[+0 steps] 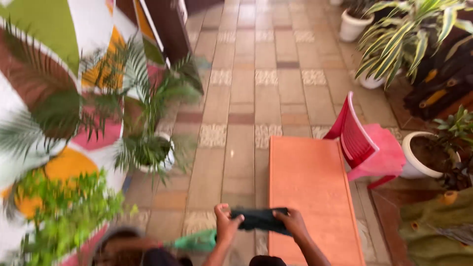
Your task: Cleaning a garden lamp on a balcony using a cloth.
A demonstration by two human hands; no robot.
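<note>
My left hand (225,224) and my right hand (294,222) both grip a dark, flat rectangular object (260,218), one at each end, held level low in the view. The object hovers over the near left corner of an orange table (310,187). Both forearms reach up from the bottom edge. What the dark object is cannot be told through the blur.
A pink plastic chair (367,145) stands at the table's right. Potted palms (148,123) line a painted wall on the left; white pots with plants (423,157) sit on the right. A tiled floor (246,88) runs ahead. A green thing (197,241) lies near my left arm.
</note>
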